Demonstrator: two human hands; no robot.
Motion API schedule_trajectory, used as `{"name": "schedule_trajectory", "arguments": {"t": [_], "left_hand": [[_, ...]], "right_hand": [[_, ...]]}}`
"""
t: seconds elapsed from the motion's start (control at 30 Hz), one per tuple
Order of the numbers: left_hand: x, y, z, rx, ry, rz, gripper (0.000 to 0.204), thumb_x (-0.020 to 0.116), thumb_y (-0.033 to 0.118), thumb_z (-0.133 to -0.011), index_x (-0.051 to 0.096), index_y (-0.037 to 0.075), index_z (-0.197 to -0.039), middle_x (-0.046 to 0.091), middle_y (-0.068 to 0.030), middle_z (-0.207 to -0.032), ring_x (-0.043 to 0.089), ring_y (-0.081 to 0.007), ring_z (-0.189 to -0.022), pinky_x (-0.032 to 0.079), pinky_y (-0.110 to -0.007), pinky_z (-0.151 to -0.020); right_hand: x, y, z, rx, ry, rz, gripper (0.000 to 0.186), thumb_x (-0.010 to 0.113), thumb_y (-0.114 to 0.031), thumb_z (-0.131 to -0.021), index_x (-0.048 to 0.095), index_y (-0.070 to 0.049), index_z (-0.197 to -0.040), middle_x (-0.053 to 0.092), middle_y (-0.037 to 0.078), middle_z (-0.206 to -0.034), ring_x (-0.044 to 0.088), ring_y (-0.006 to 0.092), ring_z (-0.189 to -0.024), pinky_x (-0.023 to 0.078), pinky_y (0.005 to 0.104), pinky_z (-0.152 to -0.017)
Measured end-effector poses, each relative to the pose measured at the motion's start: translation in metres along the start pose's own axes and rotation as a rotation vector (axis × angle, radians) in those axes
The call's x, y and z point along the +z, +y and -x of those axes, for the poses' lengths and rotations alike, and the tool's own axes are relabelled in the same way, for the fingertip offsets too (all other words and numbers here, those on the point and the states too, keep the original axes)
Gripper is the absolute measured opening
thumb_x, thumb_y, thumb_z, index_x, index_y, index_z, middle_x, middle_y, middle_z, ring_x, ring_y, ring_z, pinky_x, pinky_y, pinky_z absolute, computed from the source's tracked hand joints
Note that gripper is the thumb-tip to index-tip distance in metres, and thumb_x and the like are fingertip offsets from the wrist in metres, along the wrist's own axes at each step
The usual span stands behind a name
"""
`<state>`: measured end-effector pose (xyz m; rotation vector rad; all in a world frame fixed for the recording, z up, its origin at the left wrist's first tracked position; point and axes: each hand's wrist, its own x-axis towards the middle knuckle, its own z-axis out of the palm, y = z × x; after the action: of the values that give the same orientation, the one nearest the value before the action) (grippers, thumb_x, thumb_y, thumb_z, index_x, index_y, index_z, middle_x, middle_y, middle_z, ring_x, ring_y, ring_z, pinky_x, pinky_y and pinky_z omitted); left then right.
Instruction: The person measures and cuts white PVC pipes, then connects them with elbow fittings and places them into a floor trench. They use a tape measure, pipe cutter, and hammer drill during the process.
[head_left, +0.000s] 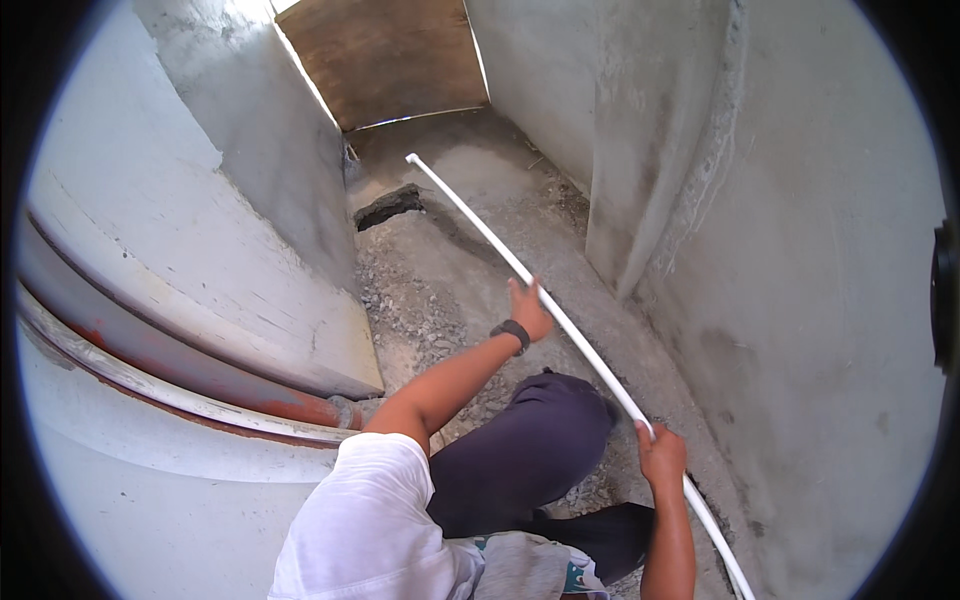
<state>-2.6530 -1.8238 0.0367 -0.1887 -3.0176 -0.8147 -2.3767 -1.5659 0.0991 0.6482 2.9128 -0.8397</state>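
Note:
A long white plastic pipe runs slantwise from the far middle of the floor to the lower right, where it leaves the picture. At its far end sits a small white fitting. My left hand, with a dark band on the wrist, grips the pipe around its middle. Nearer to me, my right hand is wrapped round the same pipe, thumb pointing up along it. The pipe passes to the right of my bent knee.
A broken hole gapes in the concrete floor near the left wall, with rubble beside it. Along the left wall run a grey-and-orange pipe and a whitish pipe. A brown board closes the far end. A concrete wall rises on the right.

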Motion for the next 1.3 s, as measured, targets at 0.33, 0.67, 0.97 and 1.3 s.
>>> {"name": "schedule_trajectory", "arguments": {"t": [0.33, 0.67, 0.97, 1.3], "left_hand": [[0.053, -0.151, -0.122, -0.790, -0.224, 0.927, 0.036, 0.054, 0.013, -0.094, 0.045, 0.000, -0.127, 0.059, -0.0191, -0.110, 0.065, -0.0332, -0.098, 0.060, -0.047, -0.078], [0.161, -0.283, -0.248, -0.750, -0.059, 0.693, 0.050, 0.058, 0.000, -0.087, 0.035, 0.003, -0.132, 0.058, -0.0201, -0.111, 0.067, -0.0354, -0.090, 0.063, -0.048, -0.064], [0.187, -0.293, -0.308, -0.831, -0.180, 0.615, 0.077, 0.058, 0.008, -0.091, 0.008, -0.004, -0.148, 0.056, -0.0283, -0.123, 0.070, -0.0364, -0.086, 0.063, -0.041, -0.058], [0.223, -0.289, -0.338, -0.837, -0.272, 0.417, 0.093, 0.070, 0.021, -0.086, 0.010, -0.001, -0.152, 0.066, -0.0242, -0.110, 0.069, -0.0340, -0.093, 0.058, -0.040, -0.076]], "right_hand": [[0.106, -0.004, -0.069, -0.027, -0.162, 0.027, 0.049, 0.058, -0.051, -0.090, 0.068, -0.004, -0.080, 0.065, 0.023, -0.070, 0.064, 0.0450, -0.071, 0.051, 0.0526, -0.067], [0.223, -0.050, -0.204, 0.018, -0.173, -0.073, 0.045, 0.063, -0.046, -0.090, 0.066, -0.004, -0.076, 0.061, 0.023, -0.065, 0.062, 0.0436, -0.064, 0.048, 0.0492, -0.059], [0.273, -0.062, -0.277, 0.135, -0.280, 0.008, 0.048, 0.059, -0.052, -0.090, 0.069, -0.005, -0.085, 0.065, 0.021, -0.071, 0.064, 0.0424, -0.071, 0.049, 0.0492, -0.064], [0.299, -0.028, -0.335, 0.143, -0.207, 0.001, 0.054, 0.062, -0.054, -0.088, 0.066, 0.000, -0.085, 0.066, 0.022, -0.073, 0.065, 0.0436, -0.075, 0.050, 0.0511, -0.070]]}}
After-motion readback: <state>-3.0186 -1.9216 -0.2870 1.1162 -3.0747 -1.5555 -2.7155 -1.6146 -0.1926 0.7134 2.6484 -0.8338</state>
